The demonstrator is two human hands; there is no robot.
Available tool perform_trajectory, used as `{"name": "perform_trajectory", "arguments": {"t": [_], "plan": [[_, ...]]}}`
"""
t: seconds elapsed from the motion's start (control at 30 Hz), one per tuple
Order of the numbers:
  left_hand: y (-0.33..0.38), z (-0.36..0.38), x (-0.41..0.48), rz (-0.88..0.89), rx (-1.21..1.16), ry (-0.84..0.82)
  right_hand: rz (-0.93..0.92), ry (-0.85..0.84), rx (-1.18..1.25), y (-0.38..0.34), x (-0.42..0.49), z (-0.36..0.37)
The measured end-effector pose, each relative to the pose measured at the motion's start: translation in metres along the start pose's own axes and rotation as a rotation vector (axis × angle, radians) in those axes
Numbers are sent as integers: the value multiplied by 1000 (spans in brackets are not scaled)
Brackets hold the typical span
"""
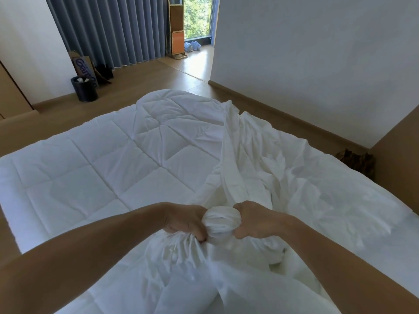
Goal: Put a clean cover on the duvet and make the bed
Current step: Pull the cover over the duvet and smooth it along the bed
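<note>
Filling the middle of the frame, the duvet (108, 168) lies spread; the cover (260, 159) trails from centre right down to lower centre, where left hand (183, 220) and right hand (254, 220), close together, clutch its bunched end.

The white quilted duvet (118, 168) is spread at left and centre. The crumpled white fabric cover (272, 168) is laid on its right part. Behind, at far left, the black cylindrical waste bin (85, 89) is set on the wooden plank floor (158, 78), near the grey pleated curtain (113, 30).
</note>
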State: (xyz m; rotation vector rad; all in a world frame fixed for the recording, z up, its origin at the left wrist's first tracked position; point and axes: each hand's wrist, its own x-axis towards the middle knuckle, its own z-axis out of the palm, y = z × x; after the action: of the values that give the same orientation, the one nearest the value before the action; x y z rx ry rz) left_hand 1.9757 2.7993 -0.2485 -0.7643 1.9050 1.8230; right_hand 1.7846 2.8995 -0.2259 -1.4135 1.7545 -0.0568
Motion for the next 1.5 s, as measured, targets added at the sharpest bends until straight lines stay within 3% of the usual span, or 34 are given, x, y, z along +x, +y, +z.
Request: {"name": "perform_trajectory", "arguments": {"t": [0.23,0.27,0.4,0.47,0.53,0.63,0.73,0.8,0.87,0.93,1.0,1.07,1.13,1.2,1.27,1.4,1.5], "plan": [[17,0,-3,-101,-304,-107,-22,-181,590,14,-13,0],[20,1,-1,-114,-259,-102,3,-178,658,14,-13,-1],[27,12,18,-58,575,308,62,-145,750,11,-14,-1],[29,20,24,-27,731,539,42,-75,733,8,-14,0],[26,23,30,8,773,629,44,-15,705,4,-12,0],[21,17,30,4,668,476,56,16,583,6,-12,0],[10,3,14,47,205,182,65,43,132,4,-11,1],[7,-1,7,66,-57,145,16,156,-172,-1,-8,3],[5,-2,7,75,-246,149,-21,274,-275,-7,-3,3],[7,-1,7,81,-234,112,-4,239,-178,-5,-1,1],[8,-1,7,50,-78,115,40,89,65,2,-3,2],[11,0,11,9,202,183,54,-40,266,7,-7,6],[15,3,19,-28,454,293,88,-60,438,11,-7,9],[17,8,25,-49,520,413,103,-31,557,9,-6,6],[14,13,29,-30,476,501,81,6,560,6,-6,1],[9,28,31,43,70,511,52,65,474,5,-7,-1],[9,31,33,38,96,590,70,97,458,6,-5,1]]}}
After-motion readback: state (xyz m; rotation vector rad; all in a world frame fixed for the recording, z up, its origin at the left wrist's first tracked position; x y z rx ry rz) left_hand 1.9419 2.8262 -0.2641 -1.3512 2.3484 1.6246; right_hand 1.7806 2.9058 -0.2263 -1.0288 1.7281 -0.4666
